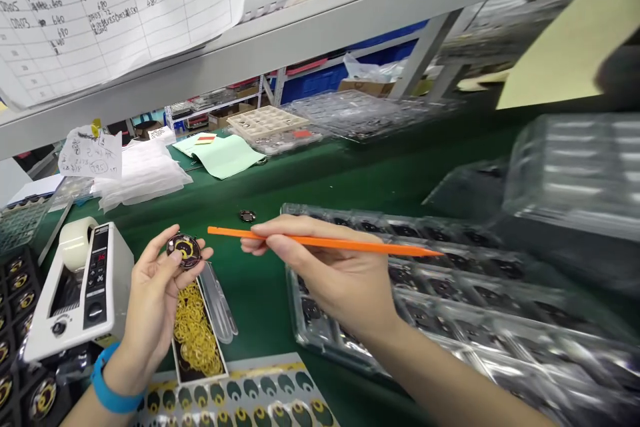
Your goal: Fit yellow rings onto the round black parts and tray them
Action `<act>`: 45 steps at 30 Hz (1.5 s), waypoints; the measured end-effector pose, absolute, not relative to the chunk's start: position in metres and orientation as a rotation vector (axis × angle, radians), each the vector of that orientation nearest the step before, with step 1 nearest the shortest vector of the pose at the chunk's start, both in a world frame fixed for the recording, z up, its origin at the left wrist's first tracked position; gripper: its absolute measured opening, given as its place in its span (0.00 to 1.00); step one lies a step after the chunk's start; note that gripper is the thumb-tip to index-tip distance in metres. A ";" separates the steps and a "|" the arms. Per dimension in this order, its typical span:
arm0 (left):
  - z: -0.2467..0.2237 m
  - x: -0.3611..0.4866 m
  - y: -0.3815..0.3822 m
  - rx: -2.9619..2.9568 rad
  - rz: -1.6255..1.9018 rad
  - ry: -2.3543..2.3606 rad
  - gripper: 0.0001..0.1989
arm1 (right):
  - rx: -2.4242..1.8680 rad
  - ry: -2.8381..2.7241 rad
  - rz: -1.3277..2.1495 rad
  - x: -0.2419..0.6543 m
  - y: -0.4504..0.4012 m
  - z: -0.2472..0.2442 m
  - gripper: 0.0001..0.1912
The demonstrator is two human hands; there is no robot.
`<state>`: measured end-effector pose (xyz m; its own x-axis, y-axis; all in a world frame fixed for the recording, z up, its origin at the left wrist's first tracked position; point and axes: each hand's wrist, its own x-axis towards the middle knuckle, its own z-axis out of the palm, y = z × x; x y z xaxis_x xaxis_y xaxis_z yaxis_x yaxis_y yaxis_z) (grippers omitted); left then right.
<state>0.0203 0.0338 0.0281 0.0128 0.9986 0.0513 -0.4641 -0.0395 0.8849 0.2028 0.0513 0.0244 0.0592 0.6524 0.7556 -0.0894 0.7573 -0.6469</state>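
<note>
My left hand [160,280], with a blue band at its wrist, grips a round black part [183,251] that has a yellow ring on its face. My right hand [330,267] is closed around a long orange stick [350,245], whose blunt end points left toward the part without touching it. Below my left hand, a white box [223,367] holds many yellow rings [197,337]. A sheet of dark oval stickers [250,400] lies in front of the box. One small dark part [247,215] rests on the green mat [260,293].
A white tape dispenser [80,293] stands at the left, beside a black tray [20,320] of round parts. Clear trays [425,300] of dark parts lie under my right forearm. A grey shelf beam [200,73] crosses above the bench.
</note>
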 end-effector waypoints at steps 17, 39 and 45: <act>0.019 0.020 0.037 0.966 1.485 0.891 0.19 | -0.533 -1.459 0.684 0.195 0.047 0.023 0.06; 0.012 0.038 0.023 0.923 1.458 0.962 0.32 | -0.389 -1.781 -0.052 0.172 0.052 -0.007 0.12; 0.008 0.033 0.032 0.927 1.435 0.987 0.31 | -0.285 -1.901 -0.345 0.171 0.062 -0.014 0.09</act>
<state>0.0335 0.0316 0.0078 -0.0839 0.9964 0.0155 -0.3421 -0.0434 0.9387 0.1709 0.0618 -0.0139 -0.3441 0.0311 0.9384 0.3588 0.9280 0.1008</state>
